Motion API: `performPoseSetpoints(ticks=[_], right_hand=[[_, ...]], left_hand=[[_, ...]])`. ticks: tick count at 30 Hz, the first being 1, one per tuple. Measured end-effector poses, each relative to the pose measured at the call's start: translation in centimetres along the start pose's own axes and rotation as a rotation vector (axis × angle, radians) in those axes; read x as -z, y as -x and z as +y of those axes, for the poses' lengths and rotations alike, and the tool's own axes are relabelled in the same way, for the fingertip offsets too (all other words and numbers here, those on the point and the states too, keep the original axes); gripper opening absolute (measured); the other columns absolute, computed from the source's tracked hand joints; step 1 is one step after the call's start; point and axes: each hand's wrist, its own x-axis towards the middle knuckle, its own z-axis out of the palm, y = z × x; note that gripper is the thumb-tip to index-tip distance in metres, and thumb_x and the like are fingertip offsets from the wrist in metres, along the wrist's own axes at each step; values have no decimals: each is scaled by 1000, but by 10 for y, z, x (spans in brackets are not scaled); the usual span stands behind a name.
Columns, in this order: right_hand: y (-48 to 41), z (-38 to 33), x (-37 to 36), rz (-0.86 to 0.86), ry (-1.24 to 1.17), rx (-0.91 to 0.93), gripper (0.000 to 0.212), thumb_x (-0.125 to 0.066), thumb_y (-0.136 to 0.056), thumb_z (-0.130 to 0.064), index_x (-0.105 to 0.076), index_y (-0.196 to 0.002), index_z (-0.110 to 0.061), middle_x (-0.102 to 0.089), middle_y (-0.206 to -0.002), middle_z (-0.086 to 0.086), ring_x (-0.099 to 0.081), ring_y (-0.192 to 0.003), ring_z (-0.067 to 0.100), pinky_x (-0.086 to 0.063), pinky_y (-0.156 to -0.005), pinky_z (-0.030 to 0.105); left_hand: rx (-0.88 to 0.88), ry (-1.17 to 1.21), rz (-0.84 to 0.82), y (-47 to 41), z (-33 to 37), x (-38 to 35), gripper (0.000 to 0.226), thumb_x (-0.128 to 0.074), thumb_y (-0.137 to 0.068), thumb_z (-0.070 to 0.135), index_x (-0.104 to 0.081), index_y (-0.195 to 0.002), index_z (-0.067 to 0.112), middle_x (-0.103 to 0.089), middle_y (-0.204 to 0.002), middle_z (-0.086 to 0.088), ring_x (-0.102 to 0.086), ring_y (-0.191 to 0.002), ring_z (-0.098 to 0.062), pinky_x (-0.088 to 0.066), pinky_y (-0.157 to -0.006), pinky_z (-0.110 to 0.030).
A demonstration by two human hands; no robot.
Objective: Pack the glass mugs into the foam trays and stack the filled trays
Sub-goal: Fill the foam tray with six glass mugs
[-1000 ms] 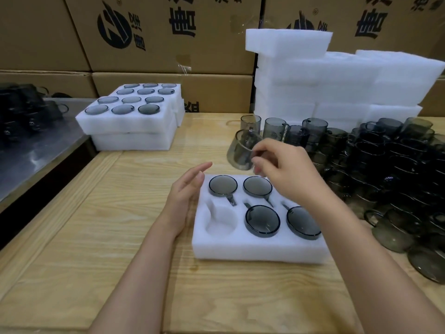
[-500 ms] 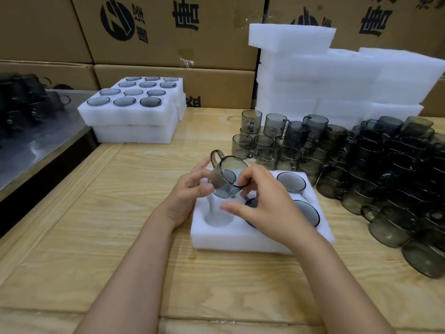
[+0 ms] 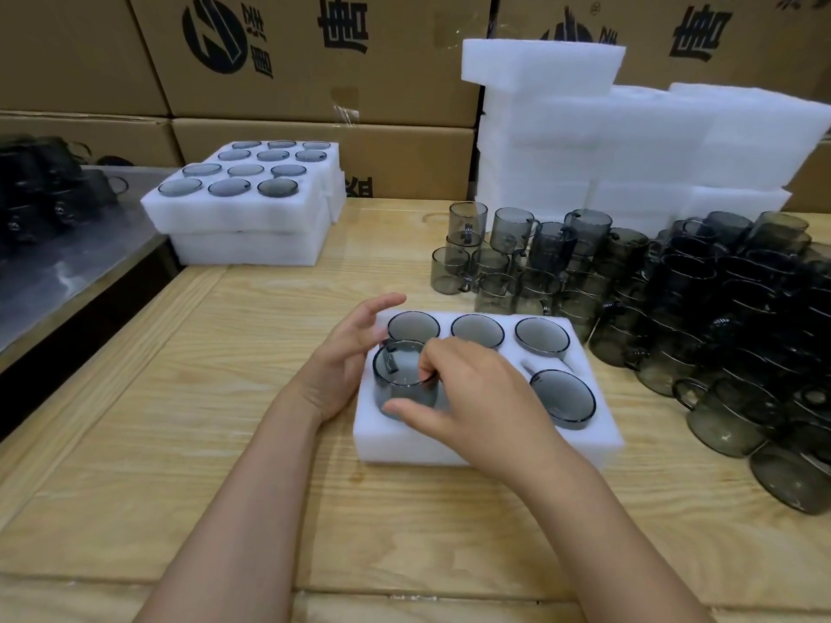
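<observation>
Mugs (image 3: 674, 308) crowd right of tray (image 3: 472, 445); foam stacks (image 3: 629, 141), cartons (image 3: 314, 60) behind

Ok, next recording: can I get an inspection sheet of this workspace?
Surface: wooden table, trays and mugs on it.
Job's things: foam tray with four seated mugs showing; fifth mug at its near-left pocket; loose mugs right; filled trays stacked far left; empty foam behind.
Clutter: nothing seen.
Hands: right hand pinches the fifth mug's rim; left hand open beside it.
Cables: nothing seen.
Surroundings: cardboard boxes behind; metal counter left.
</observation>
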Motion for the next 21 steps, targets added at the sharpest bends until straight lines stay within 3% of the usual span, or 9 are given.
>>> performPoseSetpoints(ticks=[2,5,8,11,13,15,16,18,21], right_hand=[[1,1,0,-20,6,7,38,-56,-82,-57,-40,-85,-23,-43,-82,-12,-36,-77,9,-18,-63,26],[2,3,-2,-54,14,16,39,-49,-84,-61,-45,-96,-25,-49,-95,-11,-43,-90,10,-27,-71,25],[3,1,-1,-69,-54,-50,52,-36,-83,-66,-45,-121,-31,-50,-110,-12,-42,-104,8,-31,-80,24],[-2,-1,2,104,-208,-136,49,-31,-92,-56,-43,-133,-30,-50,-108,-7,-42,-108,14,-35,-91,30],[-13,2,4,161,-174,-196,51,-27,-97,-49,-37,-140,-25,-48,-127,-3,-34,-122,18,-27,-103,33],[-29,6,3,76,-77,-284,55,-21,-98,-50,-25,-147,-25,-27,-151,-2,-12,-140,21,-12,-112,39],[-37,8,1,5,-37,-323,57,-17,-98,-50,-18,-149,-25,-13,-157,-1,1,-144,22,-4,-114,42],[-49,9,-6,-109,38,-349,57,-13,-99,-49,-7,-151,-25,9,-159,0,20,-143,24,11,-113,46],[-51,10,-22,-240,206,-335,57,-7,-100,-47,4,-151,-24,22,-157,1,31,-139,24,23,-108,50]], left_hand=[[9,-17,9,-1,0,1,70,-72,-56,27,-56,-124,18,-50,-135,-13,-53,-113,-28,-43,-96,-40],[-7,-31,-14,0,0,2,62,-61,-64,13,-54,-125,18,-60,-114,-4,-60,-101,-23,-50,-84,-31],[-46,-124,19,3,2,-2,61,-53,-65,12,-53,-127,17,-56,-120,0,-60,-103,-10,-50,-84,-22],[-113,-166,182,3,14,-12,53,-53,-69,20,-57,-122,21,-52,-132,3,-51,-113,6,-41,-84,-9],[-203,-324,328,3,23,-21,35,-54,-85,28,-57,-120,27,-53,-133,10,-44,-115,15,-35,-84,-1],[-240,-511,403,-1,25,-29,30,-45,-99,25,-52,-128,29,-48,-139,12,-41,-117,17,-31,-90,1],[-196,-606,413,-3,24,-32,35,-41,-100,26,-45,-136,29,-42,-145,11,-37,-125,11,-30,-100,-5],[-12,-780,427,-7,20,-36,48,-35,-101,32,-27,-148,26,-25,-156,5,-24,-141,-9,-25,-115,-33],[243,-1221,383,-4,10,-37,53,-24,-102,35,-8,-152,30,-4,-161,-4,-6,-148,-22,-10,-117,-50]])
